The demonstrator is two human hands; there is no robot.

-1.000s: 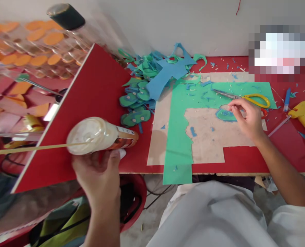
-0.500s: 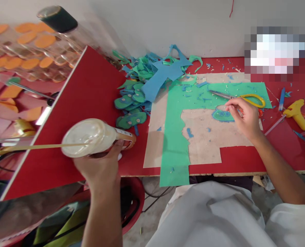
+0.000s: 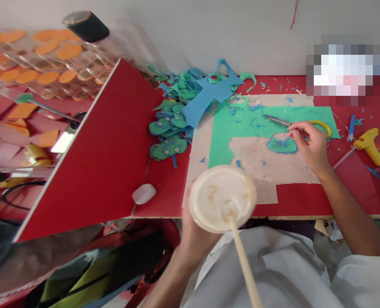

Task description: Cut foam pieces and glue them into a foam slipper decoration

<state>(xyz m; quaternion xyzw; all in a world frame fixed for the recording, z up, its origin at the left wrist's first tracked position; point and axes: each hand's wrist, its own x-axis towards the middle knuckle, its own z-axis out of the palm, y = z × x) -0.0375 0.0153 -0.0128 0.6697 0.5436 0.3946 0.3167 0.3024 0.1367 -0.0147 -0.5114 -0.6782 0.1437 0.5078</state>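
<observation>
My left hand (image 3: 196, 239) is wrapped round a drink cup (image 3: 222, 196) with a pale lid, seen from above in front of my body. A long pale straw (image 3: 245, 261) sticks out of the lid toward me. Over the tabletop, my right hand (image 3: 311, 143) is closed in a loose pinch; what its fingertips hold, if anything, is hidden. Just left of it lies a green foam piece (image 3: 282, 145) with a blue border. Scissors (image 3: 278, 120) with yellow handles lie behind the right hand, partly covered by it.
A green foam sheet (image 3: 220, 124) lies on tan board (image 3: 260, 188), strewn with blue scraps. Stacked green-blue mask-shaped pieces (image 3: 169, 147) and offcuts (image 3: 205, 94) stand left. A yellow glue gun (image 3: 371, 145) and blue marker (image 3: 352, 127) lie right. A red panel (image 3: 90, 158) borders the left.
My left hand has carried the cup rightward, from in front of the red panel to the front of the table, and its straw now points toward me. My right hand has barely moved.
</observation>
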